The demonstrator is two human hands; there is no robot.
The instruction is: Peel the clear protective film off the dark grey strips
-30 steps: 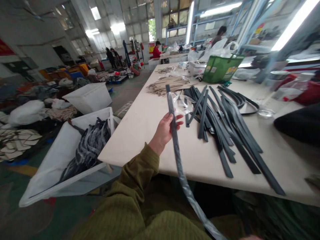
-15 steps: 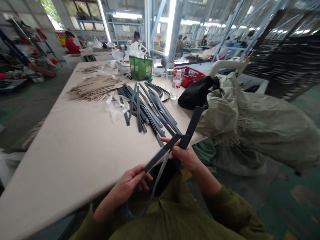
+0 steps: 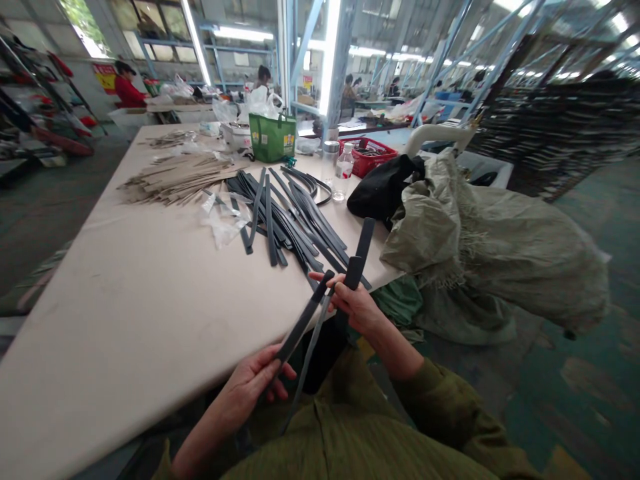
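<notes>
My left hand (image 3: 257, 379) pinches a long dark grey flat strip (image 3: 300, 325) between thumb and fingers at the table's near edge. The strip's far end slants up to the fingers of my right hand (image 3: 356, 305). That hand is closed on the short end of a dark strip (image 3: 354, 272), with another dark piece (image 3: 367, 239) sticking out behind it. A thin grey length (image 3: 309, 357) hangs down between my hands toward my lap. Ahead of them a pile of similar dark strips (image 3: 285, 223) lies fanned out on the table (image 3: 150, 300).
Tan strips (image 3: 175, 179) are heaped at the left, beside a clear plastic bag (image 3: 224, 223). Farther back stand a green bag (image 3: 273, 138), a clear bottle (image 3: 343, 172) and a red basket (image 3: 373, 157). A black bag (image 3: 383, 190) and a large woven sack (image 3: 525, 247) bound the right side.
The dark strip ends in my right hand now stand more upright and have shifted against each other. The left-hand strip's tip has drawn back left. The whole view has swung slightly right.
</notes>
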